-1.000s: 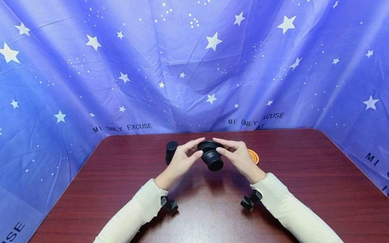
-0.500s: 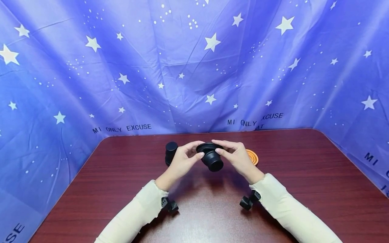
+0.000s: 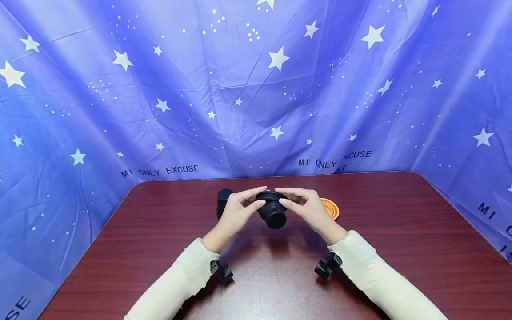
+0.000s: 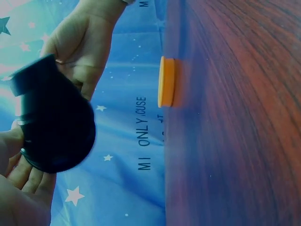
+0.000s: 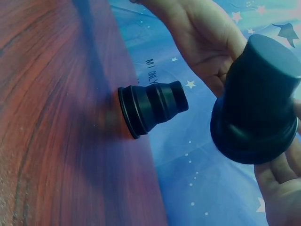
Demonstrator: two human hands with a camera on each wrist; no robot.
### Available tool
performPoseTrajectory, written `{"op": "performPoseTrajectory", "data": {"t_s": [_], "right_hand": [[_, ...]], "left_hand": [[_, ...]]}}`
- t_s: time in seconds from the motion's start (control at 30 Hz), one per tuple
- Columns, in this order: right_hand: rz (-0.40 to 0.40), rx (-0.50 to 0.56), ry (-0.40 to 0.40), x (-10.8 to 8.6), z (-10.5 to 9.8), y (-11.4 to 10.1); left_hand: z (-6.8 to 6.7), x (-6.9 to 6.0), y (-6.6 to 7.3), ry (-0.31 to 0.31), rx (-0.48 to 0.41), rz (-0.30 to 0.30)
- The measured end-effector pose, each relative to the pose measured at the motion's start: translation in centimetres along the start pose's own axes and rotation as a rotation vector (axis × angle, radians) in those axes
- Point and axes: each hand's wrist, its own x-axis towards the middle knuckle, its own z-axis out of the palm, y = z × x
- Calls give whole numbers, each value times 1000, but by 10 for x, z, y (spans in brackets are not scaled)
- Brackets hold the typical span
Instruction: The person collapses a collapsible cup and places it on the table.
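Note:
A black stepped cup-like object (image 3: 274, 212) is held above the table between both hands, its narrow end toward the camera and its wide rim away. The left hand (image 3: 234, 215) pinches the left side of the rim between thumb and fingers. On the opposite side the right hand (image 3: 314, 213) pinches the rim the same way. In the left wrist view the black object (image 4: 59, 122) looks dark and tilted; the right wrist view shows its smooth narrow end and wider rim (image 5: 254, 141).
A second black stepped object (image 5: 153, 106) stands on the reddish-brown table (image 3: 160, 249), partly behind the left hand in the head view. An orange ringed disc (image 3: 330, 209) lies beyond the right hand. A blue starry cloth (image 3: 240, 89) hangs behind.
Both hands have shifted slightly left with the black object. Its narrow part, earlier askew toward the right, now sits more centred below the rim.

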Motion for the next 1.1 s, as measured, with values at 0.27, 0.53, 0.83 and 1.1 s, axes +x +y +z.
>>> {"op": "performPoseTrajectory", "data": {"t_s": [0.27,0.53,0.83,1.1], "right_hand": [[13,-100,-53,-1,6,1],[-18,-98,-42,-2,7,-1],[-50,-55,34,0,5,-2],[-137,148,60,1,3,0]], "left_hand": [[6,-1,-22,-9,53,38],[5,-1,-21,-7,-9,4],[-4,1,-27,-63,-162,-6],[-2,0,-32,-100,-194,-29]]}}
